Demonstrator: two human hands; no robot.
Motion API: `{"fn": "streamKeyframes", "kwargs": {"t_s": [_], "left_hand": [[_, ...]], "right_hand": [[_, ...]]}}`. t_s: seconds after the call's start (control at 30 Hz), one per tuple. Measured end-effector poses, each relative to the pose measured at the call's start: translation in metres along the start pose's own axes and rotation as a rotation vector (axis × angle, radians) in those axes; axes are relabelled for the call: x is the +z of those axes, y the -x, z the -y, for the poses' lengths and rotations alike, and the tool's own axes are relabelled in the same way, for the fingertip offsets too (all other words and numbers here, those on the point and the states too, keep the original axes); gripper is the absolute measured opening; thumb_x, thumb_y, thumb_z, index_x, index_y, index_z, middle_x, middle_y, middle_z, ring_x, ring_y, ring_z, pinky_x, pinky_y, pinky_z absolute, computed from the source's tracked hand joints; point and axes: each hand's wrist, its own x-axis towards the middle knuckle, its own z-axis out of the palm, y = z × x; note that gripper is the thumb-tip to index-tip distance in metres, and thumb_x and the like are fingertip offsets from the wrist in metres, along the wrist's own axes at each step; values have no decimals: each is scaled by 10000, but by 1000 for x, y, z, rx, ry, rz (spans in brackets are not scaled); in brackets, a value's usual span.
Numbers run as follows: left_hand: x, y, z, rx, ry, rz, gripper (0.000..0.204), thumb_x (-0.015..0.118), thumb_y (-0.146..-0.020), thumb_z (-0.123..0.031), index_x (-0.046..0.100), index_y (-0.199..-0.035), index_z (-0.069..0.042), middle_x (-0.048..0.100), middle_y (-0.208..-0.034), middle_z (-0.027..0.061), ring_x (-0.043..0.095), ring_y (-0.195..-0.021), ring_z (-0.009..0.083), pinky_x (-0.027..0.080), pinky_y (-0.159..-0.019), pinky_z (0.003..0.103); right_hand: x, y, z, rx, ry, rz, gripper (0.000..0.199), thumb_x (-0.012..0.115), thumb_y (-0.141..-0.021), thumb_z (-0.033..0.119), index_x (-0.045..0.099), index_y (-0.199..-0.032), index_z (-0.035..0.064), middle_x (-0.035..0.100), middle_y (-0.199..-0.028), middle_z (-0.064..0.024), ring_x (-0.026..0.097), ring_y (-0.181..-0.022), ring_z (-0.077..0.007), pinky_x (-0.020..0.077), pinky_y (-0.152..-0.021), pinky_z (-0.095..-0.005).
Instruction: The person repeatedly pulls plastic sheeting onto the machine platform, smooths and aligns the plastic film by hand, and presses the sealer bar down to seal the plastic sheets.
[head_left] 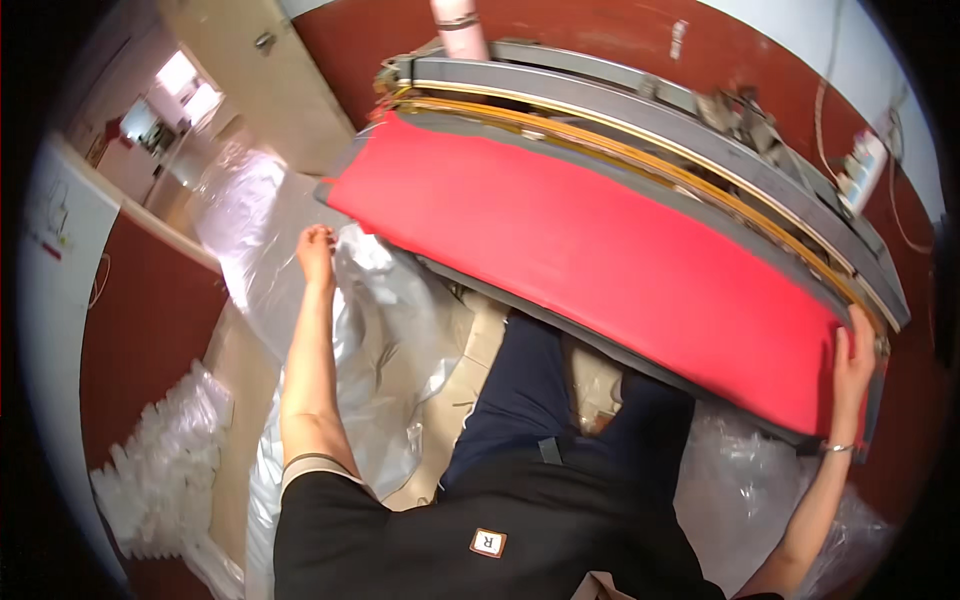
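Note:
A long red sheet (600,265), which looks like fabric, lies over a dark grey board in front of me. My right hand (852,372) rests at its right end, fingers stretched out and apart along the edge. Off the sheet's left end, my left hand (316,256) is raised with its fingers curled closed. Whether anything is pinched in it cannot be made out. Clear plastic film (375,290) hangs just beside and below that hand. Behind the sheet runs a long machine with an orange-yellow rail (640,160) and a grey metal bar (600,95).
A pink cylinder (460,30) stands behind the machine at the left, a white bottle (863,175) at the right. Bunched clear plastic (165,475) lies at lower left, more film (735,490) at lower right. A beige door (270,70) stands by an open doorway.

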Motion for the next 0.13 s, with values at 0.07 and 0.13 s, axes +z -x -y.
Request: {"fn": "streamKeyframes", "kwargs": {"t_s": [0.07, 0.13], "left_hand": [[-20, -12, 38, 43, -250, -3, 140, 520, -831, -146, 576, -929, -63, 613, -858, 77, 563, -753, 157, 438, -671, 290], [-33, -27, 69, 99, -437, -10, 188, 541, -820, -161, 585, -975, -63, 619, -889, 97, 576, -810, 193, 449, -737, 316]], "right_hand": [[38, -16, 61, -42, -115, 41, 291, 509, -834, 36, 519, -1124, 10, 519, -1151, -130, 477, -1095, -253, 351, -943, -322], [70, -27, 104, -106, -180, 95, 303, 525, -822, 35, 517, -1124, 13, 515, -1157, -133, 469, -1104, -265, 346, -952, -331]]}}
